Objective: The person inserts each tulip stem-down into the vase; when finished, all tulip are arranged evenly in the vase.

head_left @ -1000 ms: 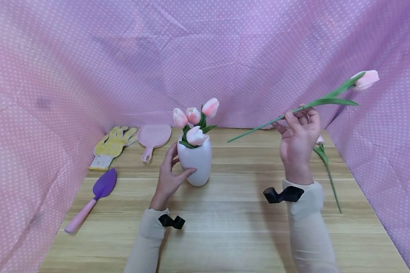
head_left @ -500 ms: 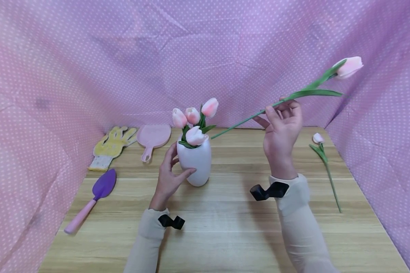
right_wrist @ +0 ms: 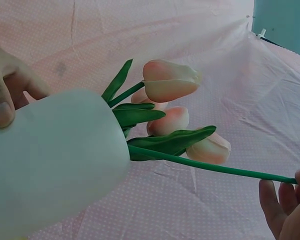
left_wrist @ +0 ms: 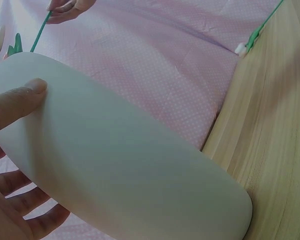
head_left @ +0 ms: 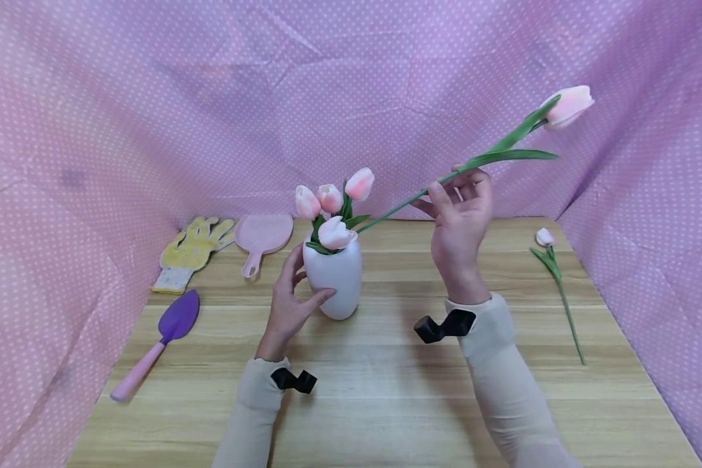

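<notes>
My left hand [head_left: 289,305] grips the white vase [head_left: 340,286] from its left side, thumb across the front. Several pink-white tulips [head_left: 330,198] with green leaves stand in the vase. Between thumb and fingers, my right hand [head_left: 462,221] pinches the green stem of another tulip [head_left: 567,107], its bloom up and to the right. That stem slants down to the vase mouth; in the right wrist view the stem [right_wrist: 210,165] runs right to the rim, where its lower end is hidden. The left wrist view shows the thumb [left_wrist: 20,102] pressed on the vase near its top.
One more tulip [head_left: 552,266] lies on the right of the wooden table [head_left: 386,403]. Along the left are a yellow and white glove [head_left: 190,253], a pink pan-shaped piece [head_left: 263,234] and a purple trowel [head_left: 178,315] with a pink handle. Dotted pink cloth [head_left: 409,97] hangs around the table.
My right hand has moved left with the tulip, bringing its stem end from out in the air to the vase mouth. The left hand and vase have stayed in place.
</notes>
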The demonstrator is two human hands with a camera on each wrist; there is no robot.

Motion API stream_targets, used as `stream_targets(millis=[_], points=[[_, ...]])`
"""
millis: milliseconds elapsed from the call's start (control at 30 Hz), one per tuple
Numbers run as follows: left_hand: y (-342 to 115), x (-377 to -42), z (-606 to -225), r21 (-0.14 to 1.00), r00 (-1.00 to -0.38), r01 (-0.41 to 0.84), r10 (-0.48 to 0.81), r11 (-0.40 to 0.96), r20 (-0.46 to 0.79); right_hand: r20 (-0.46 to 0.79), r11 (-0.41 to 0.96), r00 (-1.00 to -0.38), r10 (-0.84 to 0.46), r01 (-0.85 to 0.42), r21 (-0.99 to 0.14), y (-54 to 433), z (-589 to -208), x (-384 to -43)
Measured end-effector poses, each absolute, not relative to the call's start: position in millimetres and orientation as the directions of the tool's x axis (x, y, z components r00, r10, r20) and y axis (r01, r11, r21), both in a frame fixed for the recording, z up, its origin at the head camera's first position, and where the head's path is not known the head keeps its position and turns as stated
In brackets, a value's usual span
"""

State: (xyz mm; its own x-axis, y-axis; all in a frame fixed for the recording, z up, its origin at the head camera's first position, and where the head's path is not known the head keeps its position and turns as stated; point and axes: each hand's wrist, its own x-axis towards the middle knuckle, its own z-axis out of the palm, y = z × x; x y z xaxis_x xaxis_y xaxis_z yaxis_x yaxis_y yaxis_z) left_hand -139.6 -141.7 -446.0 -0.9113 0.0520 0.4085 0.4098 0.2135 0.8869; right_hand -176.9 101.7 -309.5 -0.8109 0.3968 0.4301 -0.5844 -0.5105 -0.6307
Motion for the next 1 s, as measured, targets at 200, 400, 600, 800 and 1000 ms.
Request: stream_targets(millis=[200,400,600,800,1000], points=[[-142.2,-139.6,-446.1,0.887,-0.909,0.415,0.047,0.203,0.415,0.545,-0.387,-0.775,0.321,-0.632,-0.672,93.7,-307.5,-174.7],[-141.8,-139.6,-446.2,0.891,-0.913,0.407,0.049,0.2,0.406,0.603,-0.313,-0.764,0.23,-0.644,-0.698,86.4,-309.8,-172.9],[-141.7,-139.2,-445.3,0.893,-0.915,0.402,0.051,0.203,0.4,0.601,-0.233,-0.784,0.156,-0.621,-0.749,79.6,-313.6,-172.6],[-141.6,-139.4,-445.0,0.895,-0.918,0.396,0.05,0.206,0.394,0.59,-0.141,-0.804,0.077,-0.595,-0.792,74.5,-320.1,-170.5],[-141.7,-139.6,-444.9,0.895,-0.918,0.395,0.046,0.206,0.394,0.559,-0.056,-0.829,-0.003,-0.558,-0.828,73.8,-330.4,-167.9]])
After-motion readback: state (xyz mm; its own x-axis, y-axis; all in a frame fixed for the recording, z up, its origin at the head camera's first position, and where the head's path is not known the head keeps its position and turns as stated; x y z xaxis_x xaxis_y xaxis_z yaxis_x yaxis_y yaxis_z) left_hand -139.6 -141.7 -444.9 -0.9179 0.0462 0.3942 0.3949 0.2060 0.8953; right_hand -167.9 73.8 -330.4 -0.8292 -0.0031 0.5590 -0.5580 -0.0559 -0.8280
